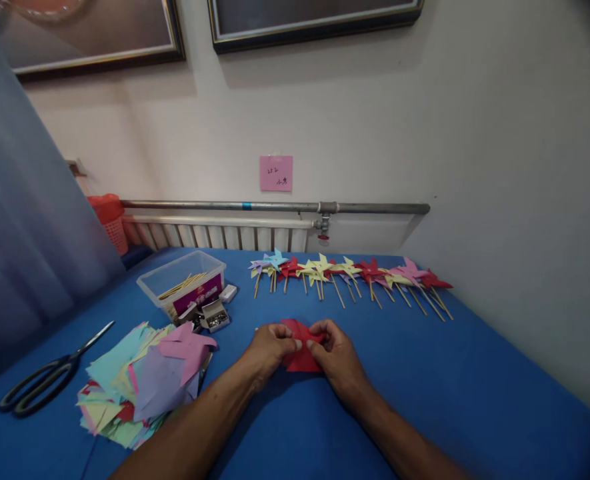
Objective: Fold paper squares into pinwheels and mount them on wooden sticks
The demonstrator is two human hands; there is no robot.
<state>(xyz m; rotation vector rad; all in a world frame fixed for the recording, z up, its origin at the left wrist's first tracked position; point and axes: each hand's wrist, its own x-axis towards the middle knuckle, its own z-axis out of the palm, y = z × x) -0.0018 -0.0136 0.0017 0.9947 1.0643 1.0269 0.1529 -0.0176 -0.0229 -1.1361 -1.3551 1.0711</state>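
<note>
Left hand [269,348]: fingers curled, thumb and fingertips pinched on the left edge of the red paper piece [302,347].
Right hand [335,353]: fingers bent inward, pinching the right side of the same piece; thumb on top.
Red paper piece: one, partly folded, held low over the blue tabletop [425,387] between the two hands; whether it touches the surface cannot be told.
Finished pinwheels [349,273]: one row beyond the grip, along the wall side; roughly a dozen, exact count unclear since they overlap; colours red, yellow, pink, purple, blue, each on a wooden stick.
Paper stack [145,380]: one loose pile of cut coloured sheets, left of the grip and nearer the person; count too many to tell.
Scissors [49,377]: one pair, black handles, far left of the grip, beyond the stack.
Plastic tub [182,280]: one, clear, beyond and left of the grip, holding wooden sticks.
Small boxes [215,315]: two or three, just beside the tub, one open with metal pins.
Pink note [276,173]: one, on the wall above the row.
</note>
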